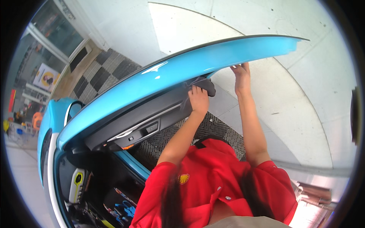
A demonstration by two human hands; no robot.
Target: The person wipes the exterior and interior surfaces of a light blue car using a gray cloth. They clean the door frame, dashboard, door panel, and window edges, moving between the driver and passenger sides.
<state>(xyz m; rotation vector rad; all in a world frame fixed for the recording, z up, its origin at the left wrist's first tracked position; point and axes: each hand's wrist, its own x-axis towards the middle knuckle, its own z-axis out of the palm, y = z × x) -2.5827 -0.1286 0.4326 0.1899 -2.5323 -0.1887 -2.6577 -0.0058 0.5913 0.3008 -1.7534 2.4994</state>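
Observation:
A light-blue car door (128, 91) stands open before me, its dark inner panel (162, 109) turned towards me. My left hand (199, 99) presses a dark grey cloth (207, 85) against the rear end of that panel. Part of the cloth lies bunched beyond the fingers. My right hand (242, 77) reaches up to the blue door frame and holds its lower edge. Those fingertips are partly hidden by the frame. A silver trim with the door handle (125, 133) and a window switch (131, 138) are set lower in the panel.
The car interior (94, 182) lies open at lower left, with a patterned mat or bag inside. Black and grey floor tiles (98, 77) meet a pale painted floor (296, 94). Glass doors (54, 37) stand at upper left. A stack of brown items (315, 192) is at lower right.

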